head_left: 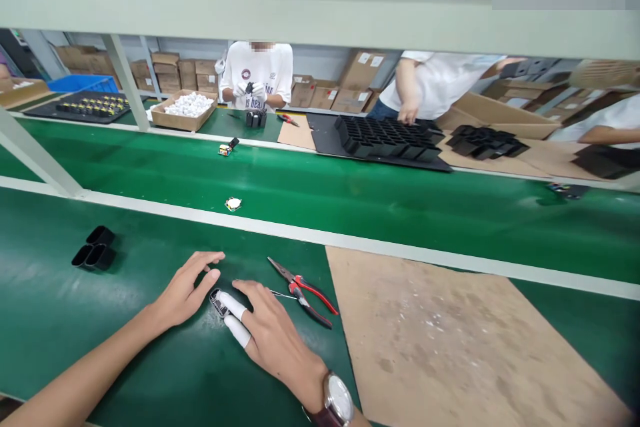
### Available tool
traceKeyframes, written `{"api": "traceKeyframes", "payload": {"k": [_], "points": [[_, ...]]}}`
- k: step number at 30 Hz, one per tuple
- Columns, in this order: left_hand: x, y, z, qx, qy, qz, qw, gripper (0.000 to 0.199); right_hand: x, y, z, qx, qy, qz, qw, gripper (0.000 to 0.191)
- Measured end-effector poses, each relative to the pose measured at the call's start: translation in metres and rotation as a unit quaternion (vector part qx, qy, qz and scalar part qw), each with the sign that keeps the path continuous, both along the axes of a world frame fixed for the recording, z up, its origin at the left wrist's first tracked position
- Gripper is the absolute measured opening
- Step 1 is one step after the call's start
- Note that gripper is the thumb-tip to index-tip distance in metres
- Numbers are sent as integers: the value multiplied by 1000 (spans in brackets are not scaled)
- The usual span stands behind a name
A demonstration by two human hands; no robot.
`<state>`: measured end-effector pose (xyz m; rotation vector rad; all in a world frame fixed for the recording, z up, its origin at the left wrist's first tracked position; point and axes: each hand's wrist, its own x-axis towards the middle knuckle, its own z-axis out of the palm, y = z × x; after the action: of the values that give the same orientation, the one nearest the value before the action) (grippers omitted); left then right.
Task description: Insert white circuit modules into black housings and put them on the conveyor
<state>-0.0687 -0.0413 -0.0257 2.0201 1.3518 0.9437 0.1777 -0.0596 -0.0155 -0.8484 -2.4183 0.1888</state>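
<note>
A small black casing (217,307) with a grey inside stands on the green bench. My right hand (275,333) has white covers on the thumb and index finger. Its index fingertip lies over the casing's top and its thumb is against the near side, so the casing is gripped between them. To the left, my left hand (187,290) is open and holds nothing, its fingers stretched out just beyond the casing. Long-nose pliers (303,293) with red and black handles lie right of my right hand. A thin metal tool (284,294) lies partly hidden beside them.
Three black cases (95,255) stand at left. A stained cardboard sheet (450,340) covers the bench at right. Circuit boards (233,204) lie on the green belt (350,187). Co-workers sit beyond it, near a box of white parts (187,110) and black cases (385,137).
</note>
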Motion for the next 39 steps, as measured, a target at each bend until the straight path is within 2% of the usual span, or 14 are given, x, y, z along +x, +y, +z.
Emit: {"api": "traceKeyframes", "payload": {"k": [3,7,10,13,16,19,22,25,29,32,36,39], "points": [[0,28,3,27,53,2,998,40,-3,-1,-6,-14,4,3,1000,32],[6,86,2,70,109,13,991,42,-7,-3,-15,-26,23,3,999,32],[20,134,-4,74,121,37,989,48,-4,-2,-17,-31,38,7,999,37],[40,172,-11,67,126,60,988,58,3,0,-13,-29,40,12,999,44],[60,196,-15,62,124,75,988,64,9,0,-9,-35,16,8,999,44],[75,209,-14,56,115,82,988,61,10,0,-8,-42,-7,3,999,45],[80,202,-8,54,100,83,990,59,9,0,-8,-42,-13,2,999,45],[68,172,0,54,89,78,992,60,9,1,-8,-40,-11,2,999,42],[28,111,8,46,92,79,992,60,10,2,-7,-54,-9,5,998,41],[-11,70,8,40,119,106,986,56,10,3,-7,-49,-3,11,999,39],[-46,37,5,48,161,129,977,52,8,3,-5,-27,-6,12,1000,38],[-46,23,14,99,163,129,973,46,9,4,0,-24,-11,17,999,40]]}}
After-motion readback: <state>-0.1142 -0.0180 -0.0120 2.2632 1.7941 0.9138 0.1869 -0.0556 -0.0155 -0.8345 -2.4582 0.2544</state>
